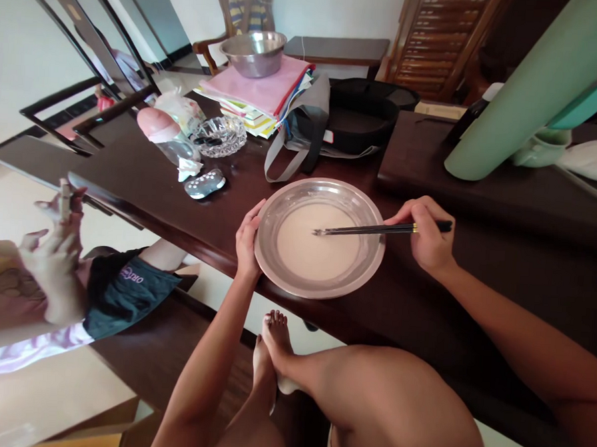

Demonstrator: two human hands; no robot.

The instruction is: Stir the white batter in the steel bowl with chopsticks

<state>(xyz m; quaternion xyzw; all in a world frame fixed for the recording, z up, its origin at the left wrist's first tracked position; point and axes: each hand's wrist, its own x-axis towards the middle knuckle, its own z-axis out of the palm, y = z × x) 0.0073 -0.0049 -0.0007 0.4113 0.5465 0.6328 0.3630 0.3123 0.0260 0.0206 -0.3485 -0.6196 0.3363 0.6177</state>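
A wide metal bowl stands at the near edge of the dark wooden table, with a pale, creamy liquid in it. My left hand is closed on the bowl's left rim, the thumb hidden or hard to make out. In my right hand is a pair of black chopsticks, held pinched near their thick ends. Their tips reach over the bowl's right rim to the middle of the liquid and look wet with it.
Beyond the bowl lie a grey-and-black bag, a stack of books bearing another metal bowl, a glass ashtray and a dark controller-like object. A green tube leans at right. Another person's hands hold something at left.
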